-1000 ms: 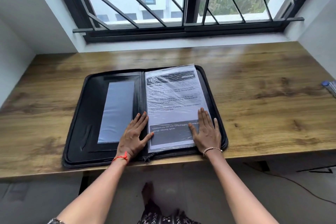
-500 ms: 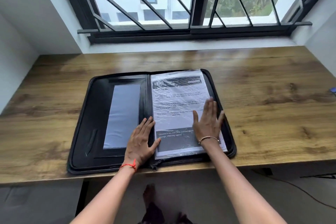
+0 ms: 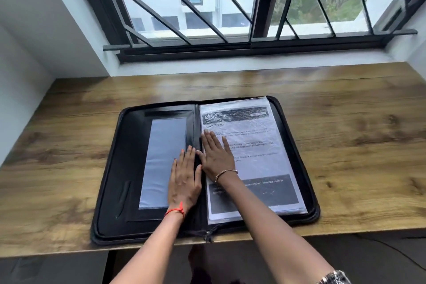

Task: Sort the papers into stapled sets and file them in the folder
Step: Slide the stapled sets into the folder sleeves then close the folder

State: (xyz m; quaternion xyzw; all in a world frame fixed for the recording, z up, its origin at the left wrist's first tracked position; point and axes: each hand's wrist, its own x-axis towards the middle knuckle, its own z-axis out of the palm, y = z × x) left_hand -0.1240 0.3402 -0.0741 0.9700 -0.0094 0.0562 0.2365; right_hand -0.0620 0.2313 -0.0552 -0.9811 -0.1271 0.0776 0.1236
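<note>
Right hand has slid beside left hand; both hands flat, fingers straight, on folder.

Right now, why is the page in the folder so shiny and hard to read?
In the head view, daylight from the window glares off the crinkled plastic sleeve over the paper in the folder; also in the head view, the small print and the desk grain look smeared by blur.
</note>
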